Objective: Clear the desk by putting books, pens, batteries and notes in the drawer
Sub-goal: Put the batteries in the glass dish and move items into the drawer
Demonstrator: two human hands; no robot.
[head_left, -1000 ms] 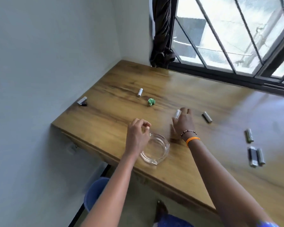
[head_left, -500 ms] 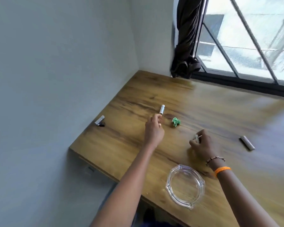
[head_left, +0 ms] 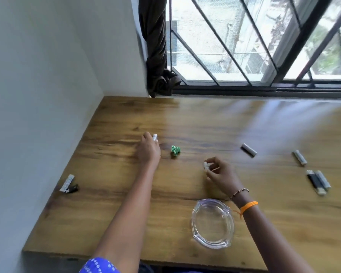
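The left hand [head_left: 148, 149] reached across the wooden desk [head_left: 195, 119], its fingers curled round a white battery [head_left: 155, 137] at the fingertips. The right hand [head_left: 221, 174] pinched a second small white battery [head_left: 205, 165] just above the desk, fingers bent close. A crumpled green note [head_left: 175, 150] lay between the hands. More batteries lay to the right [head_left: 248, 150], and what looked like another sat by the wall [head_left: 67, 183]. A glass ashtray [head_left: 213, 223] stood near the front edge.
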